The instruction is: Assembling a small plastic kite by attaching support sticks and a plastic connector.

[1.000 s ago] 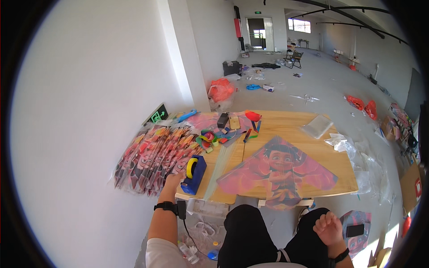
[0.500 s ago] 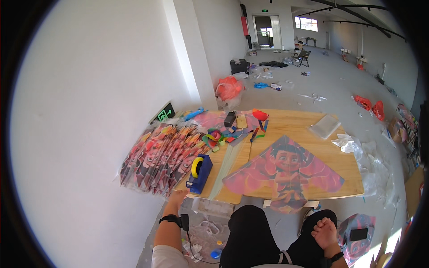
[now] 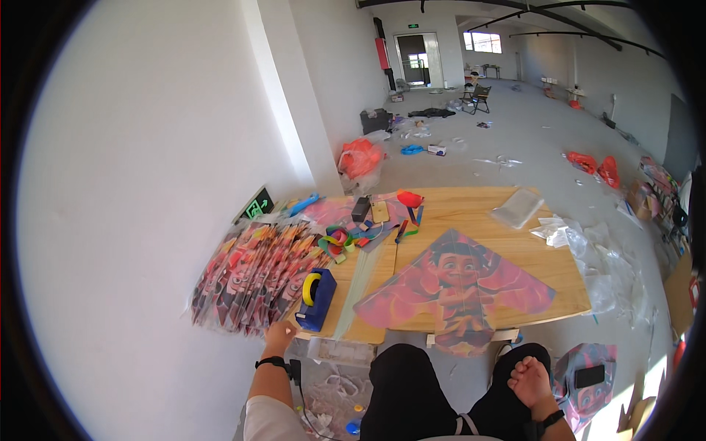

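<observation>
My left hand [image 3: 280, 335] is at the table's near left edge, its fingers drawn together beside the front end of a blue tape dispenser [image 3: 318, 301]. Whatever they pinch is too small to make out. A roll of yellow tape [image 3: 308, 289] sits in the dispenser. My right hand [image 3: 530, 379] rests on my right knee, palm up with the fingers curled in and nothing visible in them. Between the hands a pink and red kite [image 3: 460, 294] with a printed cartoon figure lies spread flat, its lower end hanging over the table's front edge.
A stack of folded kites [image 3: 254, 275] lies left of the dispenser. Colourful ribbons [image 3: 340, 242], a phone [image 3: 379, 212] and a black box [image 3: 361, 209] occupy the far side of the wooden table [image 3: 471, 202]. Clear plastic bags [image 3: 610, 272] hang at the right edge.
The whole view has shifted, so the table and its things appear lower and further left. My left hand stays by the dispenser's front end; my right hand keeps its curled pose on the knee.
</observation>
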### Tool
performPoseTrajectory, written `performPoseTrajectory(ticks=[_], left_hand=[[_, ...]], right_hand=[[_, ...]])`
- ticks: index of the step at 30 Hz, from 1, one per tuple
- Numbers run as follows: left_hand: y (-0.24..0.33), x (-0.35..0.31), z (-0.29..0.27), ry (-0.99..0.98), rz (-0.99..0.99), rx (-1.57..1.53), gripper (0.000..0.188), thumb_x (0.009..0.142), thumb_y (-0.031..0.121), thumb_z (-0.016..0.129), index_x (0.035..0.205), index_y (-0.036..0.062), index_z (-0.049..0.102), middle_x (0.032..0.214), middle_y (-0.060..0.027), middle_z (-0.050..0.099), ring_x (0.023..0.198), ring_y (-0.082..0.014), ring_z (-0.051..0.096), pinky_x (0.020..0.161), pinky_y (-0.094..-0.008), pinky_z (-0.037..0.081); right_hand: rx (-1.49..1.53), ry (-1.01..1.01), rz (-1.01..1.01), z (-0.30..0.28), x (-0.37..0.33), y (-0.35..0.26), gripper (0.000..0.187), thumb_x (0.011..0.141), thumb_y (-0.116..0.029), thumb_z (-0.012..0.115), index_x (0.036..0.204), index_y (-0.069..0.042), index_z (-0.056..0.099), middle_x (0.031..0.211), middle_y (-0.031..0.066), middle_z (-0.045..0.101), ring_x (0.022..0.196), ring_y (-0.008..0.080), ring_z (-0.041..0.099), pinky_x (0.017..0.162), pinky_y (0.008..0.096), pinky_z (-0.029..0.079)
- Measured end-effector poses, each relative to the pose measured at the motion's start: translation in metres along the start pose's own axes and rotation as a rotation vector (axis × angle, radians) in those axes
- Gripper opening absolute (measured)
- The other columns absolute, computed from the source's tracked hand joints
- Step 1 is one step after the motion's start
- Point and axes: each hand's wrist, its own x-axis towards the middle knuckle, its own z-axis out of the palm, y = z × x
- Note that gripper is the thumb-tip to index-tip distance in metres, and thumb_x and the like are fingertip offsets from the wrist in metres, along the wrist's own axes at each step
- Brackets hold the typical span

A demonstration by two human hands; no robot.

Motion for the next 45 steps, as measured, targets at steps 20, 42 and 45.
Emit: performPoseTrajectory(ticks=[20,42,45], left_hand=[[0.326,-0.150,-0.156,-0.153,0.724,-0.748,0.010,0.086,0.005,0.074,0.094,0.0040,0.068,0.085,-0.0045,0.068,0.080,-0.0156,0.065,0.076,-0.0300,0.047],[0.431,-0.172,-0.082,-0.046,0.787,-0.748,0.017,0.080,0.010,0.079,0.095,0.0089,0.070,0.083,-0.0019,0.068,0.068,-0.0154,0.058,0.067,-0.0313,0.044],[0.448,-0.164,-0.064,-0.094,0.738,-0.905,0.015,0.082,0.010,0.078,0.093,0.0066,0.069,0.082,-0.0028,0.067,0.069,-0.0143,0.058,0.068,-0.0291,0.044]], right_hand=[[-1.100,-0.450,-0.342,0.208,0.034,-0.003,0.032,0.091,-0.013,0.073,0.122,-0.009,0.064,0.103,0.0012,0.068,0.089,0.0091,0.062,0.079,0.0258,0.050],[-0.979,0.010,-0.649,0.159,0.013,-0.007,0.012,0.087,-0.003,0.076,0.098,-0.001,0.073,0.089,0.0068,0.071,0.068,0.0126,0.068,0.060,0.0238,0.052],[-0.839,0.121,-0.575,0.151,0.033,-0.011,0.012,0.088,-0.004,0.076,0.099,-0.001,0.073,0.083,0.0047,0.070,0.067,0.0105,0.068,0.060,0.0226,0.052]])
